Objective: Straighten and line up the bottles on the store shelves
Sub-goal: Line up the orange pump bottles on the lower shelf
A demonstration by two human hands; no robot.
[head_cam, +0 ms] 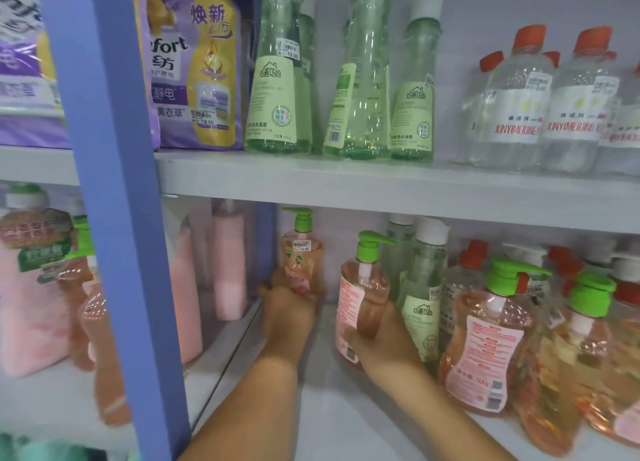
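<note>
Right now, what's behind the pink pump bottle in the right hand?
Behind the pump bottle that the right hand grips stand two tall green bottles with white caps. Their lower parts are covered by that bottle, so anything further back cannot be seen.

Bright even light, blurry left, edges warped

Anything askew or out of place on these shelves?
Yes. On the upper shelf, the middle green bottle shows its barcode side, unlike its neighbours. Below, the pump bottle in the right hand faces backwards, and the orange bottles at right are jumbled.
</note>
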